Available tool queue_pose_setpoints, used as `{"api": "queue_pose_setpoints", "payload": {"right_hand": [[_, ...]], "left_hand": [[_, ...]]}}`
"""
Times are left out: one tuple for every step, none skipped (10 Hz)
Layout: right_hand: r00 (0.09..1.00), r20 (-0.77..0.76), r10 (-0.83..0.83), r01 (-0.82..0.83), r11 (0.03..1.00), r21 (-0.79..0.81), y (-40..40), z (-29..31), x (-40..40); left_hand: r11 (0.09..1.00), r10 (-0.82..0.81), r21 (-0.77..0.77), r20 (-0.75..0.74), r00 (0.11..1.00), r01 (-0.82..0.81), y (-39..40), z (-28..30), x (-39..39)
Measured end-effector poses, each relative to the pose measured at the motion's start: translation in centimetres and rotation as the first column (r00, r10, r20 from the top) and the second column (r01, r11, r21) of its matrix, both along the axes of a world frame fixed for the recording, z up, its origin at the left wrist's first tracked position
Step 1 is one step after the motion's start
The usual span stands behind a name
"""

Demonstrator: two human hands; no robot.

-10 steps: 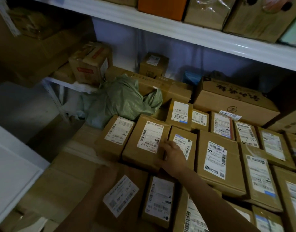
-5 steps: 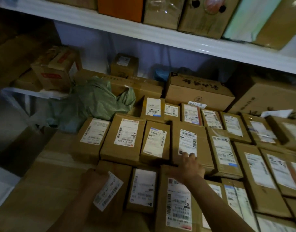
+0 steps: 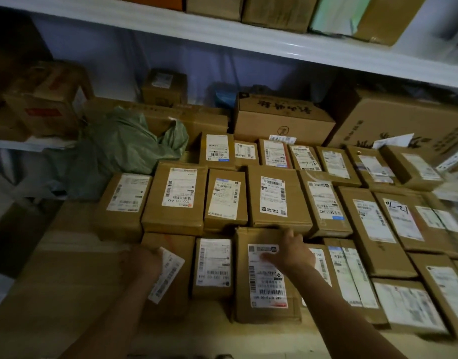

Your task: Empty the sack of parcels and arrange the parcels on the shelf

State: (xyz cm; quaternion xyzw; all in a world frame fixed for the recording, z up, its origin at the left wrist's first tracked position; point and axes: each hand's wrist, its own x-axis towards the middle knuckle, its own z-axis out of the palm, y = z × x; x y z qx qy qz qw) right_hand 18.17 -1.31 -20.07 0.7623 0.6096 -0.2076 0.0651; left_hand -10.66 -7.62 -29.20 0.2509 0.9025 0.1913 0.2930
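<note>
Parcels (image 3: 273, 195): brown cartons with white labels, packed edge to edge in rows across the shelf (image 3: 248, 40), from 9 to 3 o'clock. Sack (image 3: 129, 143): green, crumpled and slack, at 10 o'clock behind the first row, leaning on larger cartons (image 3: 282, 120) along the back wall; contents not visible. Left hand (image 3: 147, 263): at 7 o'clock, fingers curled round the left edge of a front-row carton (image 3: 176, 275). Right hand (image 3: 290, 252): at 5 o'clock, resting on the tall carton (image 3: 261, 286), fingers loosely spread over its far right corner, thumb on its label.
</note>
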Motion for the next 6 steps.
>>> {"api": "queue_pose_setpoints", "payload": {"right_hand": [[0.999,0.036,0.034,-0.035,0.999,0.010,-0.1,0.2,-0.1],[0.988,0.103,0.115,-0.121,0.991,0.053,-0.3,0.5,-0.4],[0.978,0.126,0.167,-0.179,0.979,0.095,-0.3,0.8,-0.6],[0.971,0.091,0.220,-0.234,0.956,0.176,0.2,1.5,0.0],[0.959,0.039,0.281,-0.283,0.938,0.199,1.2,2.9,2.0],[0.908,-0.045,0.416,-0.389,0.879,0.276,2.2,4.4,4.5]], "left_hand": [[0.995,0.002,-0.104,-0.066,0.998,-0.009,0.4,0.3,0.9],[0.991,0.004,-0.136,-0.053,0.999,-0.012,0.4,2.2,2.9],[0.993,-0.011,-0.114,-0.103,0.995,-0.001,0.1,4.3,4.6],[1.000,-0.018,-0.006,-0.207,0.978,0.017,0.3,5.0,5.5],[0.977,0.026,0.213,-0.259,0.965,0.031,0.7,7.1,7.7],[0.947,-0.019,0.305,-0.253,0.967,0.098,2.1,9.9,11.0]]}}
